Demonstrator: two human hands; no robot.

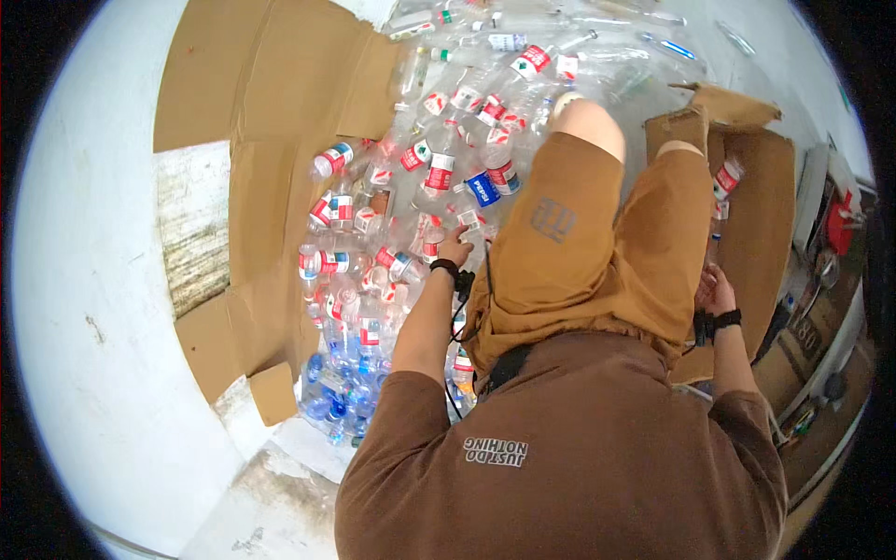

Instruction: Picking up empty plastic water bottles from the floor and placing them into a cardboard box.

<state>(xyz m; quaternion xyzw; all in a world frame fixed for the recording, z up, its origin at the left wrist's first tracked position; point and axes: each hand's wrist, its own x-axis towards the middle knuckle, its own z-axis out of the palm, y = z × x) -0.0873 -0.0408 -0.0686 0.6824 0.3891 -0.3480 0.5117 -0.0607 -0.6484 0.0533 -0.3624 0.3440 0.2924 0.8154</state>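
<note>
My left hand [456, 248] is over a heap of empty clear plastic bottles, its fingers apart. Just beside the fingers lies a bottle with a red and white label [432, 243]; whether they touch it cannot be told. A bottle with a blue Pepsi label [483, 189] is farther forward, by my left thigh. On the other side, my right hand [715, 288] is at the near part of a cardboard box [759, 210], fingers bent and partly hidden by my leg. Inside that box, a red-labelled bottle [728, 178] looks blurred, with more bottle parts below it.
Flattened cardboard [259, 210] borders the heap on the left, against a white wall [91, 245]. Blue-tinted bottles [339, 392] gather at the heap's near end. More clear bottles [595, 42] spread across the far floor. At right stands a cluttered shelf [812, 336] with a red object [840, 224].
</note>
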